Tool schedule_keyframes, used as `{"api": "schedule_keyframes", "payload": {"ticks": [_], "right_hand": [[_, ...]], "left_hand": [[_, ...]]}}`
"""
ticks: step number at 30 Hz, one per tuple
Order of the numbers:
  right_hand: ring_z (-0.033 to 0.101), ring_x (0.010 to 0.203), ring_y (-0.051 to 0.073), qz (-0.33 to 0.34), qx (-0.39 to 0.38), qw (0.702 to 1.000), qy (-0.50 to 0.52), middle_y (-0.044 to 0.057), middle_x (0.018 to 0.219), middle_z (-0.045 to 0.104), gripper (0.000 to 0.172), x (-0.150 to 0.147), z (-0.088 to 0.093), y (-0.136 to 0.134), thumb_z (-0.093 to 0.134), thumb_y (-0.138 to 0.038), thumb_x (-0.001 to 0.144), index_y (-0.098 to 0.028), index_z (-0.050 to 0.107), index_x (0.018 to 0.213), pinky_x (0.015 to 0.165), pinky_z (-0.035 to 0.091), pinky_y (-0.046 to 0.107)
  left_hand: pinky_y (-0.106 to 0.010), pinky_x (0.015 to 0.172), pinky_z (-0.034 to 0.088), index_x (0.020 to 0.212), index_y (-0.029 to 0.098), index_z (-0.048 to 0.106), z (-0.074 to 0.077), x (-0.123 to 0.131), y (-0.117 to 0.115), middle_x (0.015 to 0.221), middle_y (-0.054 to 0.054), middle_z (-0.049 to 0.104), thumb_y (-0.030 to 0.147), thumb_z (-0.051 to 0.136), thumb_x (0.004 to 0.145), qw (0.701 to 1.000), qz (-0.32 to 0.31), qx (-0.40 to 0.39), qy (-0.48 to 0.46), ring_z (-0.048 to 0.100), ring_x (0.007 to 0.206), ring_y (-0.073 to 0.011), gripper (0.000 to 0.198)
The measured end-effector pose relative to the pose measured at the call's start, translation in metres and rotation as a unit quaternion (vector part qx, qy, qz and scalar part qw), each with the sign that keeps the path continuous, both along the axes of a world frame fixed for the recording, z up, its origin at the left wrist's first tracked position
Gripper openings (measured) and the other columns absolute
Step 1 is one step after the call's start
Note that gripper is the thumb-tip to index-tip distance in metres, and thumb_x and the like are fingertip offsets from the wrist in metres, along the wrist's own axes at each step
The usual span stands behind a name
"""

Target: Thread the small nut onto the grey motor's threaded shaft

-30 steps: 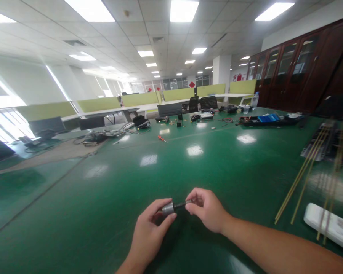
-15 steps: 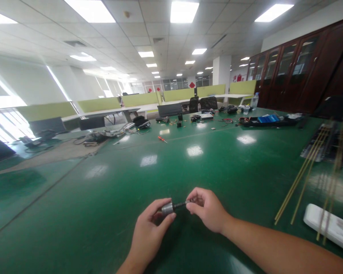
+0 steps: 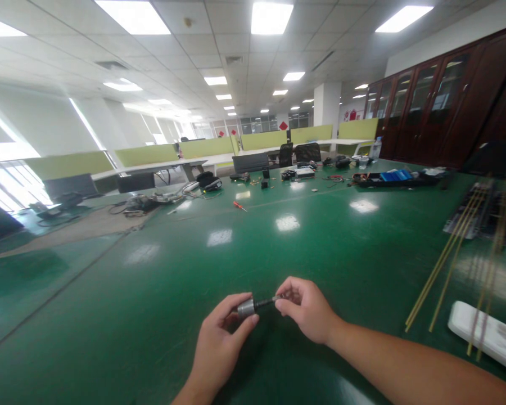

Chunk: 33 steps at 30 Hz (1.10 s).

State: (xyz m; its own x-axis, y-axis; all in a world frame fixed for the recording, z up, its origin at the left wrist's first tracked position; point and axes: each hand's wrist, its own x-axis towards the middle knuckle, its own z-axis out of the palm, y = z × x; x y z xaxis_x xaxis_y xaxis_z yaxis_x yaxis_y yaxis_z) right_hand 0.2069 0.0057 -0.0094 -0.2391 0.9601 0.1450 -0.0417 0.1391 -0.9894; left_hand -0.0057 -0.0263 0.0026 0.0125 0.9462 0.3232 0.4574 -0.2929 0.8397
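Low in the view, my left hand (image 3: 223, 334) is closed around a silver metal cylinder (image 3: 246, 307), thumb on the near side and fingers on the far side. A thin dark shaft (image 3: 263, 304), which looks ridged, sticks out of the cylinder to the right. My right hand (image 3: 306, 309) pinches the shaft's far end between thumb and fingertips. A small metallic bit shows at that pinch, too small to make out. Both hands hold the piece roughly level, just above the green tabletop (image 3: 185, 281).
Long brass-coloured rods (image 3: 447, 253) and a white plastic case (image 3: 484, 334) lie on the right. An orange screwdriver (image 3: 238, 206) rests farther off. Along the back are a black tray (image 3: 371, 181) with blue items, a water bottle (image 3: 376, 149), and tangled cables (image 3: 152, 201).
The cylinder and my left fingertips have shifted very slightly left. Both hands keep the same grip, and nothing else has visibly moved.
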Motion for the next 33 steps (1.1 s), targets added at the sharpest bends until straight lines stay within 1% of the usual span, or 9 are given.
{"api": "schedule_keyframes", "payload": {"ticks": [4, 12, 18, 21, 23, 26, 29, 31, 33], "right_hand": [[0.056, 0.062, 0.014, 0.004, -0.006, 1.000, 0.001, -0.002, 0.066, 0.060, 0.010, 0.000, 0.001, 0.000, 0.069, -0.021, 0.075, -0.017, 0.063, 0.082, 0.063, 0.045, 0.027], [0.055, 0.061, 0.014, -0.005, 0.003, 1.000, -0.001, -0.001, 0.065, 0.060, 0.010, 0.000, 0.004, -0.002, 0.067, -0.021, 0.076, -0.016, 0.062, 0.082, 0.061, 0.043, 0.027], [0.058, 0.063, 0.015, -0.010, 0.006, 1.000, 0.004, 0.000, 0.067, 0.062, 0.010, -0.001, 0.002, -0.001, 0.068, -0.021, 0.076, -0.016, 0.063, 0.083, 0.063, 0.046, 0.028], [0.059, 0.062, 0.015, -0.024, -0.002, 0.999, 0.027, 0.000, 0.066, 0.062, 0.012, 0.000, 0.003, 0.001, 0.070, -0.022, 0.075, -0.016, 0.063, 0.083, 0.063, 0.047, 0.027], [0.060, 0.059, 0.014, -0.041, -0.016, 0.997, 0.060, 0.000, 0.065, 0.063, 0.018, 0.001, 0.004, 0.002, 0.072, -0.028, 0.075, -0.015, 0.062, 0.083, 0.061, 0.047, 0.027], [0.057, 0.049, 0.012, -0.052, -0.045, 0.993, 0.098, 0.001, 0.061, 0.064, 0.036, 0.001, 0.005, 0.005, 0.069, -0.050, 0.080, -0.015, 0.060, 0.077, 0.052, 0.044, 0.025], [0.050, 0.039, 0.011, -0.022, -0.080, 0.992, 0.093, 0.001, 0.051, 0.059, 0.056, -0.002, 0.003, 0.006, 0.055, -0.070, 0.082, -0.016, 0.057, 0.070, 0.042, 0.037, 0.023], [0.048, 0.036, 0.011, 0.000, -0.095, 0.992, 0.086, 0.000, 0.047, 0.057, 0.062, -0.004, 0.001, 0.006, 0.049, -0.077, 0.082, -0.017, 0.053, 0.066, 0.040, 0.034, 0.023], [0.046, 0.036, 0.010, 0.018, -0.095, 0.992, 0.083, -0.001, 0.045, 0.055, 0.063, -0.005, -0.001, 0.005, 0.046, -0.078, 0.083, -0.018, 0.050, 0.063, 0.040, 0.033, 0.022]], "left_hand": [[-0.038, 0.089, 0.059, 0.107, 0.021, 0.073, 0.000, -0.001, 0.000, 0.106, -0.008, 0.073, 0.040, 0.075, 0.078, 1.000, -0.003, -0.004, 0.000, 0.071, 0.096, -0.0260, 0.035], [-0.036, 0.089, 0.059, 0.105, 0.022, 0.074, 0.003, -0.001, -0.001, 0.105, -0.006, 0.073, 0.039, 0.076, 0.077, 1.000, 0.000, -0.010, -0.007, 0.071, 0.096, -0.0248, 0.033], [-0.036, 0.092, 0.057, 0.105, 0.021, 0.074, 0.003, 0.002, 0.000, 0.106, -0.007, 0.073, 0.041, 0.076, 0.076, 0.999, 0.006, -0.026, -0.021, 0.071, 0.097, -0.0252, 0.035], [-0.037, 0.091, 0.056, 0.102, 0.021, 0.074, 0.006, 0.000, 0.000, 0.103, -0.006, 0.074, 0.042, 0.077, 0.072, 0.999, 0.018, -0.037, -0.029, 0.070, 0.094, -0.0258, 0.037], [-0.038, 0.090, 0.055, 0.099, 0.020, 0.075, 0.008, -0.004, 0.001, 0.099, -0.006, 0.074, 0.044, 0.080, 0.069, 0.998, 0.040, -0.044, -0.035, 0.070, 0.091, -0.0266, 0.039], [-0.038, 0.088, 0.053, 0.097, 0.019, 0.075, 0.009, -0.010, 0.004, 0.092, -0.007, 0.073, 0.048, 0.085, 0.063, 0.993, 0.098, -0.049, -0.054, 0.067, 0.086, -0.0264, 0.046], [-0.033, 0.080, 0.054, 0.101, 0.016, 0.074, 0.012, -0.011, 0.007, 0.090, -0.007, 0.072, 0.057, 0.083, 0.063, 0.983, 0.133, -0.065, -0.105, 0.066, 0.083, -0.0238, 0.057], [-0.029, 0.073, 0.056, 0.109, 0.015, 0.071, 0.018, -0.013, 0.007, 0.093, -0.008, 0.073, 0.063, 0.079, 0.066, 0.975, 0.144, -0.083, -0.149, 0.067, 0.079, -0.0215, 0.065], [-0.028, 0.072, 0.057, 0.117, 0.015, 0.068, 0.027, -0.023, 0.001, 0.101, -0.010, 0.073, 0.065, 0.079, 0.064, 0.965, 0.157, -0.096, -0.189, 0.069, 0.080, -0.0208, 0.073]]}}
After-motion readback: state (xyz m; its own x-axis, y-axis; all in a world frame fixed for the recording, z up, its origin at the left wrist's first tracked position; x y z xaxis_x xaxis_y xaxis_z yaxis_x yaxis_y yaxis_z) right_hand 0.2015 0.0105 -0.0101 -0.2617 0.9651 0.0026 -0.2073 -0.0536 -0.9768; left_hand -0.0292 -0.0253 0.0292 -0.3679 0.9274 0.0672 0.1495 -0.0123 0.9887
